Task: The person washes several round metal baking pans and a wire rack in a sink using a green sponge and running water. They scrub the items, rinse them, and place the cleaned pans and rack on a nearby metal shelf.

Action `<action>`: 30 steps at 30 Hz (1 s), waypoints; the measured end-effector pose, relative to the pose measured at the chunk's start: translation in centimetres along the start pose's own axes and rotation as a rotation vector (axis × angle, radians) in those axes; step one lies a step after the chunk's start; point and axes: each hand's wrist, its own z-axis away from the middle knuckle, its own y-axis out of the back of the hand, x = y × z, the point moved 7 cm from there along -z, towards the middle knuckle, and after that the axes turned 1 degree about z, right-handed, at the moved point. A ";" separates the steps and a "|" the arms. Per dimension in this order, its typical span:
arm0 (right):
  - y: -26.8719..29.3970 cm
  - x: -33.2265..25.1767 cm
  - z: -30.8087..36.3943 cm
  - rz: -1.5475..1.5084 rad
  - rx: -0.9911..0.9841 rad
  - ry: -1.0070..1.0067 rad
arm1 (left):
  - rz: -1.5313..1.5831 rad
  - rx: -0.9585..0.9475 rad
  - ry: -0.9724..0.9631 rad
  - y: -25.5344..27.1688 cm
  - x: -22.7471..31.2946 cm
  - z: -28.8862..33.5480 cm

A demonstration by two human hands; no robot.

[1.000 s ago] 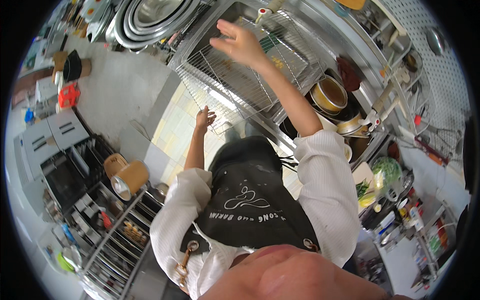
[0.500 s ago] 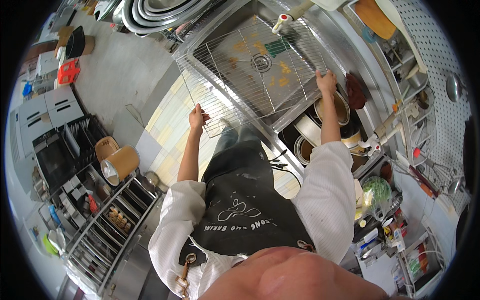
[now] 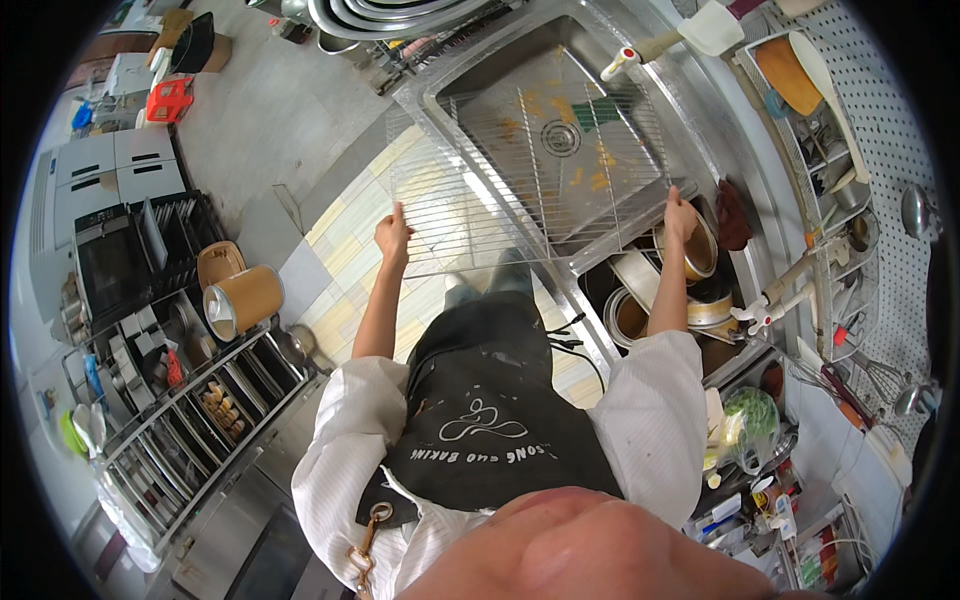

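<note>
Your left hand at eleven o'clock and right hand at two grip opposite sides of the wire rack, at twelve, partly over the sink. Your right, loose a second ago, now seemingly steadies it.

- Bright, fairly even indoor light covers the sink; the lamps themselves lie out of view.
- Soft pale highlights streak the sink's steel walls and rim.
- Left of and below the sink, the pale floor tiles are brightest, nearly washing out the thin wires of the rack.
- Deep shadow fills the gaps between the pans below and right of the sink.
- Far right of the sink, the pegboard bows with fisheye distortion, its outer edge fading into black.
- Well below and right of the sink, small clutter looks soft.
</note>
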 end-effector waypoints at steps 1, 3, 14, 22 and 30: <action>1.0 -1.4 2.0 0.044 0.067 0.002 | 0.007 0.025 -0.016 0.5 -0.7 -0.1; 4.0 -2.4 3.4 0.028 0.135 -0.020 | 0.151 0.061 -0.032 0.7 -1.0 1.1; -2.9 -4.8 21.0 -0.335 0.000 0.311 | 0.341 0.183 -0.022 20.3 -13.2 2.8; -5.8 -25.3 40.7 -1.067 -0.393 0.661 | 0.950 0.480 -0.603 44.4 -19.8 4.7; -14.1 -42.0 55.7 -0.943 -0.827 0.769 | 0.905 0.821 -0.541 63.1 -26.2 11.2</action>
